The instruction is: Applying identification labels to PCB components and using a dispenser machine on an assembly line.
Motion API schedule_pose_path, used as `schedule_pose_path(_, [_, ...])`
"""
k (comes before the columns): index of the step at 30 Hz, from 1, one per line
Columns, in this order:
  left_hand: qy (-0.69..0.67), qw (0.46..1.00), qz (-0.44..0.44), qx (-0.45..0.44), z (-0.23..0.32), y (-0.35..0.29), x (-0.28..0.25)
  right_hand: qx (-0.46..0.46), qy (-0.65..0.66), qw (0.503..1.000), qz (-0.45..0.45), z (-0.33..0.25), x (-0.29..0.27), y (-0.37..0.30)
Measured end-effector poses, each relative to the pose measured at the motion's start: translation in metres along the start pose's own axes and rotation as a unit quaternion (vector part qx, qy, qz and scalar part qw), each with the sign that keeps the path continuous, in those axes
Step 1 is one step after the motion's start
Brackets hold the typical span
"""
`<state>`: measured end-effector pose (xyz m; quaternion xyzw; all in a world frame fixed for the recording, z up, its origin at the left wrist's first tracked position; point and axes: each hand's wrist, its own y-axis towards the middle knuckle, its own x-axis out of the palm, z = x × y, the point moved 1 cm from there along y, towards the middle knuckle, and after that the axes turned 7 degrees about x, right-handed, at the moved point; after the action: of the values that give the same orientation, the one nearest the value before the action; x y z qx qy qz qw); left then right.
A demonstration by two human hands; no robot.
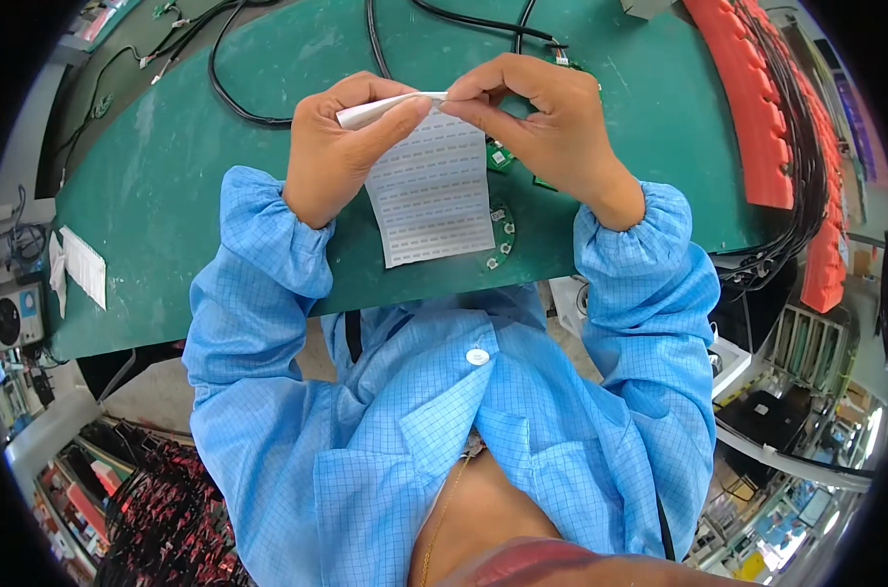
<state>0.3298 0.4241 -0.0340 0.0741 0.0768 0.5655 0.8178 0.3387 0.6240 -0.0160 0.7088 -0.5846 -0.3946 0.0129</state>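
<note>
A white sheet of small printed labels [432,196] hangs between my hands above the green table, its upper edge folded or curled over. My left hand [351,137] pinches that edge between thumb and fingers. At the same edge, my right hand [537,117] has thumb and forefinger pressed together at the sheet's top right corner. Whether a single label is between those fingertips is too small to make out. Behind and beside the sheet lie green circuit boards, one curved board [504,235] at its lower right and a small one [500,157] under my right hand.
Black cables [219,88] loop across the far side of the green table [170,215]. White paper strips [84,266] lie at the left edge. A red-orange notched rack [757,127] with bundled black wires runs along the right. A mass of dark red-and-black wires [170,509] sits low at left.
</note>
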Motion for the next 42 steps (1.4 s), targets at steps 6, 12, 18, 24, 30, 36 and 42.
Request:
schedule_pose_path(6, [0.033,0.999,0.011,-0.019,0.003,-0.005,-0.009,0.175,0.191,0.965,-0.029,0.004,-0.003,-0.002])
schedule_pose_path(12, [0.117,0.979,0.165,0.001,0.007,-0.031,-0.133,0.233,0.196,0.948,-0.095,0.023,-0.041,-0.026])
schedule_pose_path(18, [0.16,0.927,0.34,-0.015,-0.026,-0.073,-0.263,0.109,-0.053,0.987,-0.11,0.025,-0.028,-0.047])
schedule_pose_path(24, [0.203,0.873,0.443,-0.009,-0.035,-0.103,-0.298,0.154,-0.071,0.978,-0.122,0.028,-0.03,-0.045])
schedule_pose_path(30, [0.225,0.873,0.433,-0.006,-0.037,-0.106,-0.307,0.147,-0.095,0.982,-0.072,0.044,-0.044,-0.026])
schedule_pose_path(36, [0.204,0.87,0.448,-0.015,-0.044,-0.106,-0.304,0.272,-0.044,0.954,-0.121,0.061,-0.038,-0.011])
schedule_pose_path(42, [0.205,0.884,0.421,-0.013,-0.041,-0.107,-0.307,0.186,-0.076,0.973,-0.108,0.044,-0.035,-0.007])
